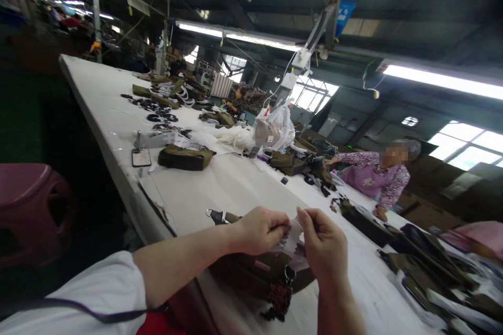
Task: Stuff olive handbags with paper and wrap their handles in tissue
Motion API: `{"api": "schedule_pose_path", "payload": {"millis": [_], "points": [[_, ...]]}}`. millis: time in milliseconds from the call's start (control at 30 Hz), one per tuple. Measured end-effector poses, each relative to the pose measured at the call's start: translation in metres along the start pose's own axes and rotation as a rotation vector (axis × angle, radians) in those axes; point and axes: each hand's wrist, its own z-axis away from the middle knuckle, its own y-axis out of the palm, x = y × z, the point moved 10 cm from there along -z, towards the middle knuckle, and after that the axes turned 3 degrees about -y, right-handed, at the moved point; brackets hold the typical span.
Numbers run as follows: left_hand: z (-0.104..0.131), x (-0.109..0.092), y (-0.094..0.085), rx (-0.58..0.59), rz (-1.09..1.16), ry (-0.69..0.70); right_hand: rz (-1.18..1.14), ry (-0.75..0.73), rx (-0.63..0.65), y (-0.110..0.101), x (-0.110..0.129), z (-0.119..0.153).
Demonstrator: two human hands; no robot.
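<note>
A thin, pale, see-through piece of wrapping [293, 241] is stretched between my two hands, above a bag. My left hand [257, 229] pinches its left side, fingers curled in. On its other side my right hand [324, 241] grips it between thumb and fingers. Beneath them lies a dark brown and olive bag [243, 272], partly covered by my hands and forearms. A metal ring with a dark tassel-like charm [280, 296] hangs at the bag's front. At its upper left, a strap end with a metal ring [216, 215] sticks out.
On the long white table [184, 193] lie an olive bag [185, 158], a phone [141, 157] and piles of straps. More bags [428, 267] are heaped at the right. Across the table stands a co-worker [369, 175]. A pink stool [29, 209] is at the left.
</note>
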Motion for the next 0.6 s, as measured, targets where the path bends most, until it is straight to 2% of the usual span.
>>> {"api": "schedule_pose_path", "payload": {"millis": [67,133,200,267,300,367,433,500,600], "points": [[0.003,0.002,0.003,0.060,0.011,0.001,0.087,-0.125,-0.205,-0.027,0.021,-0.003],[0.005,0.000,-0.002,0.058,0.032,0.012,0.130,-0.239,-0.349,-0.047,0.042,-0.005],[0.003,-0.012,-0.019,-0.050,0.052,0.083,0.134,-0.344,-0.359,-0.051,0.061,-0.009],[0.001,-0.032,-0.029,-0.135,0.032,0.209,0.118,-0.424,-0.298,-0.046,0.077,-0.011],[0.000,-0.040,-0.026,-0.135,-0.002,0.263,0.112,-0.451,-0.279,-0.043,0.083,-0.010],[-0.005,-0.046,-0.010,-0.088,-0.086,0.291,0.145,-0.498,-0.309,-0.043,0.094,-0.003],[-0.008,-0.037,0.007,-0.065,-0.140,0.246,0.209,-0.520,-0.370,-0.046,0.100,0.008],[-0.010,-0.026,0.016,-0.072,-0.126,0.213,0.232,-0.491,-0.416,-0.052,0.097,0.018],[-0.013,-0.015,0.011,-0.097,-0.046,0.255,0.047,-0.325,-0.449,-0.064,0.071,0.025]]}}
